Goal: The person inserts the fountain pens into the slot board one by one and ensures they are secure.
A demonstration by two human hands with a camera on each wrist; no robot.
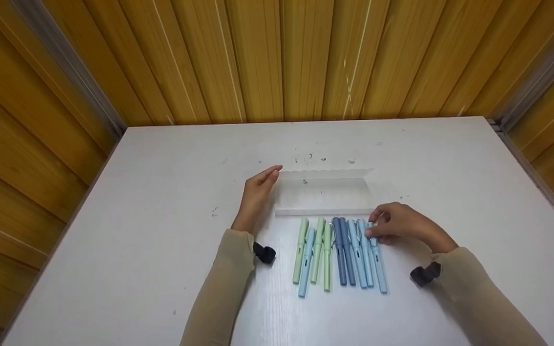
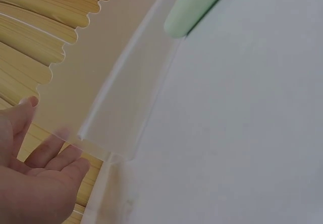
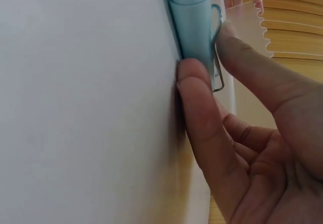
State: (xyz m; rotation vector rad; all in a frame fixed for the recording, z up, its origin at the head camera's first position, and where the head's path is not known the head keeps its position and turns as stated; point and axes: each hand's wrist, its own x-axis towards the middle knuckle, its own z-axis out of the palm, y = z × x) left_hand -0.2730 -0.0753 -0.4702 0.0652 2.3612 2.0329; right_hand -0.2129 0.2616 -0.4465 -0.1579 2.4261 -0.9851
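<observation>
A clear plastic tray (image 1: 325, 211) with a scalloped back edge lies on the white table. My left hand (image 1: 258, 194) holds its left end; in the left wrist view the thumb is at the scalloped edge and the fingers (image 2: 65, 161) curl behind the see-through sheet. My right hand (image 1: 402, 222) pinches the cap end of the rightmost light blue pen (image 1: 379, 269) between thumb and forefinger. The right wrist view shows the fingertips either side of this pen's cap (image 3: 194, 32), by its wire clip. The pen lies along the tabletop.
In front of the tray, capped pens lie roughly parallel: several light green pens (image 1: 327, 269), two dark blue pens (image 1: 343, 259), and more light blue pens (image 1: 307, 269). The white table (image 1: 137, 230) has dark scuffs. Behind it stands a wood-look panel wall (image 1: 258, 62).
</observation>
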